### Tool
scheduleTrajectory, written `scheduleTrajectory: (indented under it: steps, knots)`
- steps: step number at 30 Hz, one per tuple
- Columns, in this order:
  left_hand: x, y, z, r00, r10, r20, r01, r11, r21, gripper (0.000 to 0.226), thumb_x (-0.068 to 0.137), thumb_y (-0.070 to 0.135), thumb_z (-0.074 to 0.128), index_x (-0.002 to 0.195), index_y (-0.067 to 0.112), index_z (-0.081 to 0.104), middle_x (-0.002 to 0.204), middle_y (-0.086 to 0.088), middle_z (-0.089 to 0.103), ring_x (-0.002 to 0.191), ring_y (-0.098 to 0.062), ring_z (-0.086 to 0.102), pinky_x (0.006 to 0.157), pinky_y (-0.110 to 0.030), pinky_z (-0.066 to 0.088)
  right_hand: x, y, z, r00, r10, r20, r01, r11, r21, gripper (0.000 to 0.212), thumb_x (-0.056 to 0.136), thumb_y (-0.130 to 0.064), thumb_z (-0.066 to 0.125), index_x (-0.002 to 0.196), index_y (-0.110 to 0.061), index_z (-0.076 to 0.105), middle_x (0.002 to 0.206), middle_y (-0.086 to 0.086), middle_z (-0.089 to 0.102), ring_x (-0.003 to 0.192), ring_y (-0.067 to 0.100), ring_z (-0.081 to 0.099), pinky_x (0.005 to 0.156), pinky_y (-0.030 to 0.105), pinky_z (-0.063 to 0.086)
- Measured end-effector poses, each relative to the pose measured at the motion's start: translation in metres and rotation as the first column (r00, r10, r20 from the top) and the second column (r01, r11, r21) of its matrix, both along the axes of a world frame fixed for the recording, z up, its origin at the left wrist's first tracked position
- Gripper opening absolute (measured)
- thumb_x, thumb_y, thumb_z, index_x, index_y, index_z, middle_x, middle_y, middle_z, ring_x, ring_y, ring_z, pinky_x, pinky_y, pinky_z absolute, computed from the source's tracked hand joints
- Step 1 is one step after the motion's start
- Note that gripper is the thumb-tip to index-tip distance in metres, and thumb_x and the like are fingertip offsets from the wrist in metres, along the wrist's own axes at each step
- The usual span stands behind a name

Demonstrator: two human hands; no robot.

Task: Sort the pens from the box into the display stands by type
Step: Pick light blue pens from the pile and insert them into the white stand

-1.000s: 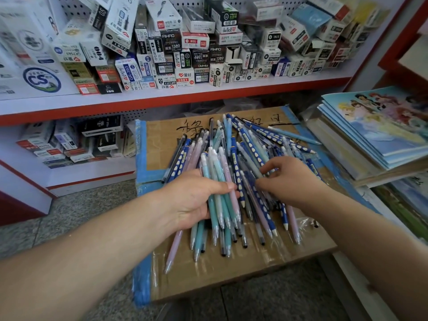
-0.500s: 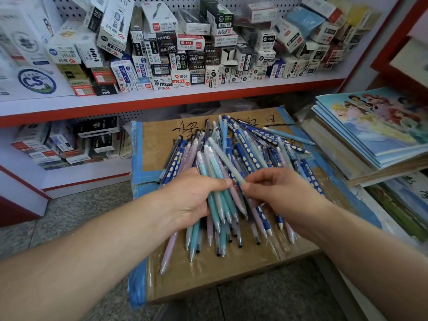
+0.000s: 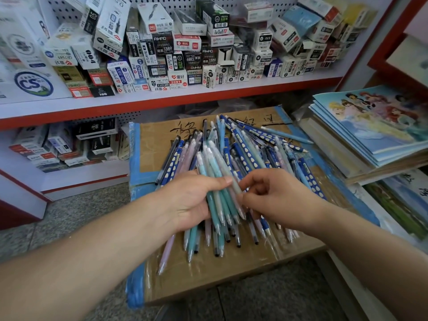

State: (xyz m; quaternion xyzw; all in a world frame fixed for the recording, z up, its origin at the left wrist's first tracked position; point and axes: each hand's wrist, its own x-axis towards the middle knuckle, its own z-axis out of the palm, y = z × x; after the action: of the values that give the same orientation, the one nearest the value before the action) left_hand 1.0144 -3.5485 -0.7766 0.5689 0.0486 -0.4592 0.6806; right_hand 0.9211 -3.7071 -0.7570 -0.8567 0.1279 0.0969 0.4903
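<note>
The pastel pens (image 3: 216,205) we have gathered lie in a bundle, long axes running away from us and tips toward us. Our left hand (image 3: 190,200) grips them round the middle, thumb across the top. One pale pen (image 3: 221,163) lies along the bundle's right edge, nearly parallel to it. Our right hand (image 3: 278,195), the nearer one, has its fingers curled and appears to pinch this pen just beside the left thumb tip. The loose pile (image 3: 250,147) fans out beyond both hands on the cardboard box (image 3: 208,281). We see no display stands.
</note>
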Motion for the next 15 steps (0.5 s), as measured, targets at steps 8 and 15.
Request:
scheduleTrajectory:
  steps: [8, 15]
  knots:
    - [0.002, 0.001, 0.0, 0.999, -0.015, -0.032, 0.015, 1.0, 0.008, 0.03, 0.089, 0.001, 0.065, 0.119, -0.004, 0.064, 0.089, -0.02, 0.071, 0.069, -0.028, 0.071, 0.06, -0.041, 0.059, 0.007, -0.01, 0.001, 0.999, 0.044, -0.002, -0.044, 0.998, -0.042, 0.025, 0.095, -0.037, 0.065, 0.086, -0.016, 0.073, 0.063, 0.0, 0.064, 0.049, 0.003, 0.053, 0.048, 0.014, 0.044]
    - [0.005, 0.004, -0.002, 0.999, -0.001, -0.035, 0.003, 0.998, 0.062, 0.048, 0.087, -0.001, 0.07, 0.133, -0.003, 0.055, 0.091, -0.018, 0.069, 0.074, -0.029, 0.07, 0.069, -0.044, 0.061, 0.045, -0.052, -0.028, 0.935, -0.313, 0.169, 0.355, 0.854, -0.381, 0.019, 0.088, -0.037, 0.077, 0.095, -0.022, 0.068, 0.086, -0.006, 0.067, 0.078, 0.009, 0.063, 0.058, 0.022, 0.044]
